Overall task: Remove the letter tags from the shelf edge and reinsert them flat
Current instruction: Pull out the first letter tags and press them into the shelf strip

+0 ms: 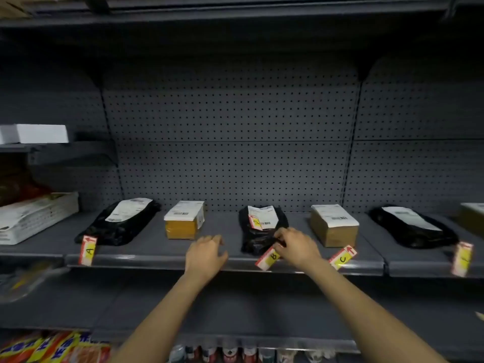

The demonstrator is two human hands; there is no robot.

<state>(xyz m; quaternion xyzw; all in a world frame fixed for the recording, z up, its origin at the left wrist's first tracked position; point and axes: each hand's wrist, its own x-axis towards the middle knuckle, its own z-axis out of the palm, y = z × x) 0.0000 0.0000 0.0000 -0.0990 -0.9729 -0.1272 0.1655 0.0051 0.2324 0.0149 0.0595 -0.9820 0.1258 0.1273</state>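
Note:
Red-and-yellow letter tags stick out crooked from the grey shelf edge point(157, 260). Tag A point(88, 250) stands at the left, tag B point(268, 258) in the middle, tag C point(343, 257) to its right, and a blurred tag point(462, 258) at the far right. Another tag, D point(255, 222), lies on the middle black parcel point(258, 241). My right hand point(296, 248) pinches the upper end of tag B. Just left of it, my left hand point(205, 254) hovers over the shelf edge with fingers apart and holds nothing.
On the shelf lie black bags point(117, 226) point(411, 227) and brown boxes point(184, 221) point(334, 226) with white labels. A white basket point(34, 218) stands at the left. A pegboard wall point(230, 153) closes the back. Packaged goods point(52, 348) fill the shelf below.

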